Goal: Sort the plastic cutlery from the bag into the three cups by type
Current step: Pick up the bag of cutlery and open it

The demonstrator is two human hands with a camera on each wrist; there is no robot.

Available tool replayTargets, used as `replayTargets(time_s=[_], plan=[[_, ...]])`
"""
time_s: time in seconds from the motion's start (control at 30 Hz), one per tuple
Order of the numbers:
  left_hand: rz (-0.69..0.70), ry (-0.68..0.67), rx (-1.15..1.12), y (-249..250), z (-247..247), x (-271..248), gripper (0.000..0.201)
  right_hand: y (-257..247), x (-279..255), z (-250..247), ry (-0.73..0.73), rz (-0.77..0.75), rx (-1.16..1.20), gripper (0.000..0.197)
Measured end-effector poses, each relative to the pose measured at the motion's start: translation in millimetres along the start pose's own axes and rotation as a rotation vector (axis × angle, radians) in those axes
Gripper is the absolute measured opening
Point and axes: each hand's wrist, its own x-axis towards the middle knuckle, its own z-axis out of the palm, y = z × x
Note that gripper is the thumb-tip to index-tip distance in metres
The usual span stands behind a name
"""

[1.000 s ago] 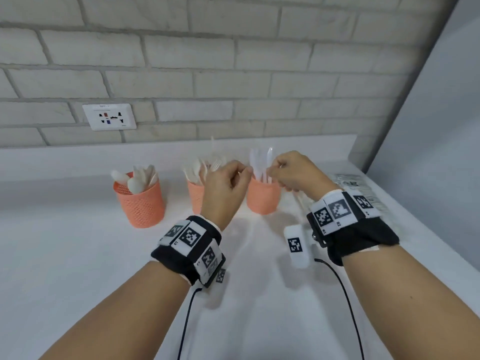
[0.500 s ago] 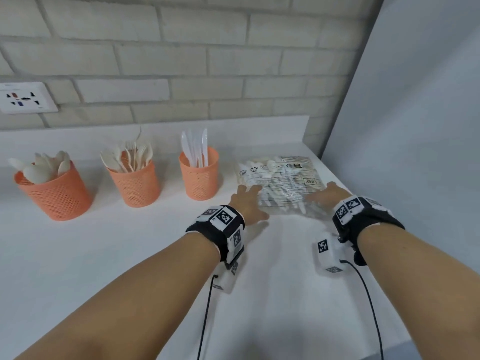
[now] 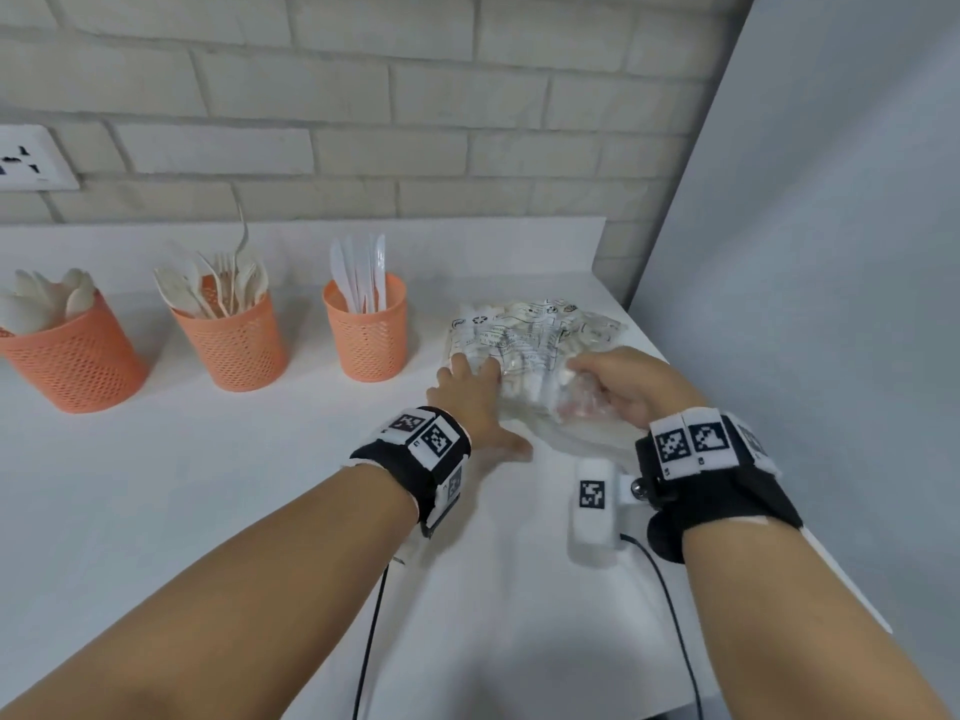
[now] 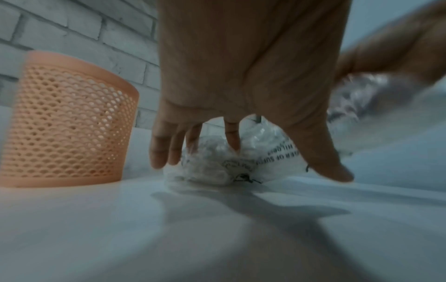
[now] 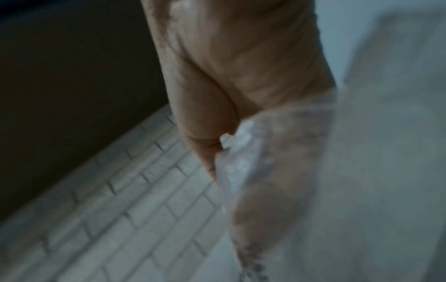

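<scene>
Three orange mesh cups stand along the wall: spoons in the left cup [image 3: 72, 356], forks in the middle cup [image 3: 231, 343], knives in the right cup [image 3: 368, 337] [image 4: 67, 122]. To the right of them a clear printed bag [image 3: 530, 330] [image 4: 217, 164] [image 5: 277, 152] of white cutlery lies on the white counter [image 3: 208, 511]. My left hand [image 3: 475, 389] [image 4: 241, 76] rests on the bag's left side, fingers straight and spread. The right hand [image 3: 621, 384] [image 5: 229, 66] grips the bag's near right end; its curled fingers show through the plastic. The right wrist view is blurred.
A grey panel [image 3: 805, 252] closes off the counter just right of the bag. Behind runs a pale brick wall with a socket [image 3: 31, 158] at far left. Two black cables [image 3: 371, 641] trail from the wrist cameras toward the front edge.
A second ago both hands were raised together in front of the knife cup. They dropped right onto the bag, and since then the right hand's fingers have curled into the plastic.
</scene>
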Motion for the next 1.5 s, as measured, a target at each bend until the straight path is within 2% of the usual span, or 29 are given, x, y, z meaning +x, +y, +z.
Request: replayTargets(time_s=[0.1,0.2,0.3,0.33,0.4,0.47,0.53,0.6,0.67,0.77,0.87,0.93,1.0,1.03,1.07,1.17,1.2,1.3,1.4,1.5], plan=[[0.039,0.139,-0.100,-5.0,-7.0,-5.2,0.087,-16.4,-20.3,21.9,-0.058,-0.119,0.198,0.021],[0.215,0.228,-0.298,-23.9,-16.7,-11.4,0.056,-29.6,-45.1,41.7,-0.140,-0.250,0.312,0.018],[0.330,0.283,-0.436,-39.5,-26.4,-25.8,0.031,-38.5,-61.7,55.9,-0.052,-0.378,0.150,0.006],[0.341,0.300,-0.492,-43.9,-30.6,-31.4,0.023,-40.1,-67.3,59.7,-0.046,-0.438,0.135,0.016],[0.334,0.291,-0.597,-55.2,-38.8,-41.6,0.011,-42.4,-76.8,67.3,-0.133,-0.596,0.116,0.042],[0.348,0.249,-0.677,-69.2,-46.1,-53.2,0.007,-46.0,-88.0,78.9,-0.269,-0.720,-0.027,0.056],[0.344,0.201,-0.715,-82.2,-52.3,-65.4,0.017,-49.1,-94.3,94.9,-0.270,-0.793,-0.241,0.047],[0.300,0.146,-0.738,-92.5,-60.2,-79.6,0.019,-53.7,-99.0,113.7,-0.132,-0.783,-0.331,0.021],[0.248,0.091,-0.786,-102.9,-67.4,-91.4,0.015,-58.2,-104.1,130.9,-0.061,-0.743,-0.311,0.026],[0.241,0.103,-0.848,-123.0,-83.7,-108.8,0.035,-72.0,-116.3,153.8,-0.010,-0.704,-0.209,0.028],[0.288,0.091,-0.941,-139.0,-104.3,-131.6,0.019,-89.2,-128.8,174.0,0.007,-0.715,-0.034,0.036],[0.360,0.085,-0.894,-146.9,-115.7,-148.0,0.034,-99.9,-136.7,185.7,-0.030,-0.720,0.093,0.037],[0.392,0.181,-0.758,-155.5,-122.8,-160.4,0.061,-109.6,-144.2,194.6,-0.102,-0.706,0.235,0.034],[0.373,0.237,-0.697,-160.1,-126.5,-164.7,0.067,-113.2,-146.1,198.4,-0.127,-0.704,0.295,0.034],[0.339,0.284,-0.645,-165.7,-129.9,-168.8,0.065,-115.9,-145.8,202.0,-0.140,-0.704,0.351,0.036],[0.306,0.372,-0.527,-183.1,-138.2,-177.6,0.029,-120.0,-138.5,209.4,-0.161,-0.686,0.507,0.042],[0.303,0.390,-0.471,-185.7,-140.6,-179.9,0.026,-119.8,-134.8,211.2,-0.162,-0.664,0.548,0.043],[0.258,0.414,-0.317,-186.5,-143.8,-186.7,0.024,-116.6,-121.8,215.0,-0.137,-0.613,0.602,0.037],[0.233,0.509,-0.205,-190.3,-148.9,-189.9,0.012,-113.5,-113.8,214.8,-0.086,-0.611,0.598,0.027],[0.147,0.587,-0.220,-195.8,-163.5,-189.4,0.022,-112.2,-111.0,210.7,-0.126,-0.643,0.595,0.031]])
